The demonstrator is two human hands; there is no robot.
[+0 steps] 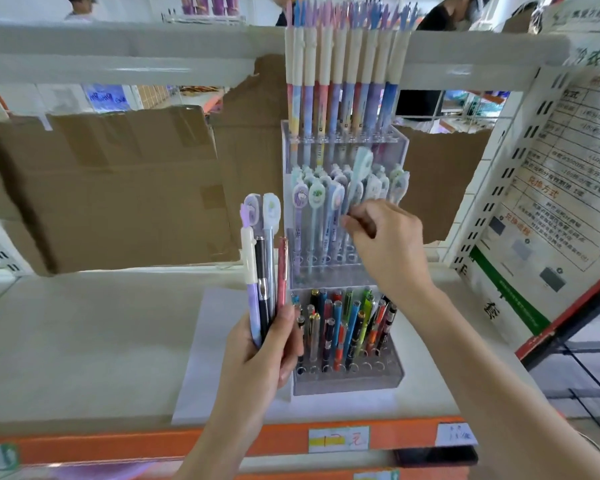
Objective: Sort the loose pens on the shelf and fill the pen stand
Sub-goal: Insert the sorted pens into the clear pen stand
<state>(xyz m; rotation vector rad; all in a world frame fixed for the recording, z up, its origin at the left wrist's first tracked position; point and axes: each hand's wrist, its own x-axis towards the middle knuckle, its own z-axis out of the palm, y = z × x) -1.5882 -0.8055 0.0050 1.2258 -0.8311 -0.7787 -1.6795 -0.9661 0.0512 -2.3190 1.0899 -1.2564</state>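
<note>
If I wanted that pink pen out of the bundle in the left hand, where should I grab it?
Probably by its upper barrel, pinched from the right. The pink pen stands upright at the bundle's right edge, its top half clear above the left hand, which holds the lower ends.

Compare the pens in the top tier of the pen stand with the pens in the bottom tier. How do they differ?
The top tier pens are tall, with cream caps and pastel barrels, and stand in one even row; the bottom tier pens are shorter, mixed in colour (black, red, blue, green), and lean at uneven heights. The top tier pens rise past the shelf rail; the bottom ones stay low at the front. Both groups stand in holes of the clear pen stand.
</note>
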